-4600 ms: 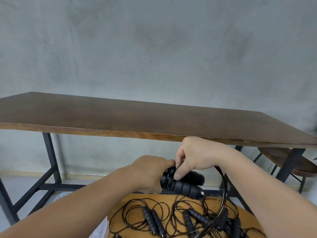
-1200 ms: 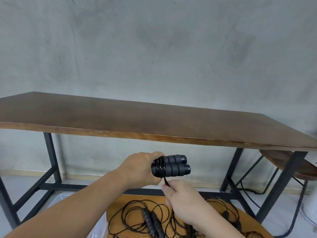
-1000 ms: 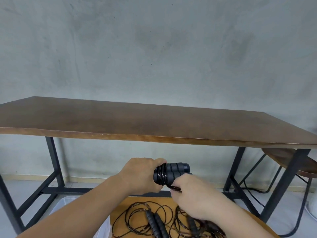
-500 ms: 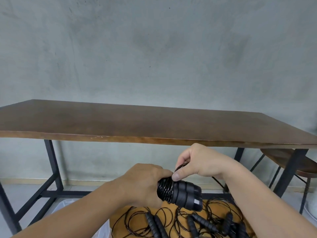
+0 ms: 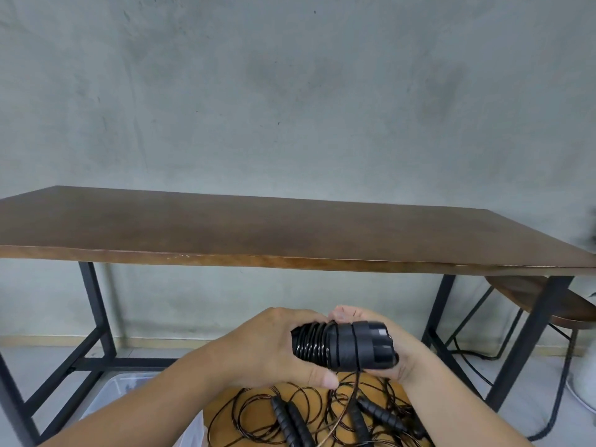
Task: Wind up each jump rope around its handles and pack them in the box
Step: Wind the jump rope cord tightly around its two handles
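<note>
Handles (image 5: 358, 346) paired side by side, held up in front of the table (image 5: 258, 230), above the low round stool top (image 5: 225, 414). Cord (image 5: 311, 345) coiled in tight turns round the left end of the pair, one strand (image 5: 356, 382) hanging down toward the pile. Left hand (image 5: 274, 346) wrapped round the coiled end, thumb underneath. Right hand (image 5: 387, 350) cupped behind the free end, fingers curled round it. Probably light, rigid grips; cord thin, glossy, springy, so likely to unwind if let go. Best hold: squeeze across both handles over the coils, pinch the tail. More ropes (image 5: 290, 417) loose and tangled below. Clear box (image 5: 129, 388) on the floor at left, contents not visible.
</note>
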Motion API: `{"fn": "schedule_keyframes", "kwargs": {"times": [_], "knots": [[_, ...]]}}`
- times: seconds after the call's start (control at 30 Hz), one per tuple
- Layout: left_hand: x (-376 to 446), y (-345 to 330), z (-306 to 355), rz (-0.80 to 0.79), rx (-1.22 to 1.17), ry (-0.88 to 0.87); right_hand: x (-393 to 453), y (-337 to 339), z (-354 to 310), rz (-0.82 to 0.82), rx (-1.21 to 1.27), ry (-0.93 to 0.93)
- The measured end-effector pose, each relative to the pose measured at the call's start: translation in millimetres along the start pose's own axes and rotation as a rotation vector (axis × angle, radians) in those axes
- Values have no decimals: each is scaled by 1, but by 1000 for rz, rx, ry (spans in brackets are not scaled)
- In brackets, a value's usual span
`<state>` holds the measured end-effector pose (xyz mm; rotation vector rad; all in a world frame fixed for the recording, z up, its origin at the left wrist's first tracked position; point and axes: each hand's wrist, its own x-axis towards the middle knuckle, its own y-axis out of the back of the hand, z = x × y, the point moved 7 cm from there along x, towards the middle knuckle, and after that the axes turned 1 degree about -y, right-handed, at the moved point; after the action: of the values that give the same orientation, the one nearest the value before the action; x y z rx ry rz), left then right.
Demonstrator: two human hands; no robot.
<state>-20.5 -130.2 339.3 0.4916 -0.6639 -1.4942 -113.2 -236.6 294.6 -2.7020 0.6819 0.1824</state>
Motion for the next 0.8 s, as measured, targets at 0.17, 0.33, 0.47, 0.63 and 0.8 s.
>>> {"fn": "schedule_keyframes", "kwargs": {"times": [0.17, 0.33, 0.47, 0.63, 0.8], "knots": [[2, 7, -7, 156, -14, 6, 6, -5, 21, 51, 157, 48], [4, 13, -13, 194, 54, 60, 2, -17, 18, 157, 189, 129], [8, 11, -12, 208, 68, -8, -4, -17, 24, 276, 144, 133], [14, 21, -24, 285, 219, 26, -21, -24, 40, 387, -169, 39], [17, 18, -26, 298, 605, 35, -37, -42, 26, 369, -969, 21]]}}
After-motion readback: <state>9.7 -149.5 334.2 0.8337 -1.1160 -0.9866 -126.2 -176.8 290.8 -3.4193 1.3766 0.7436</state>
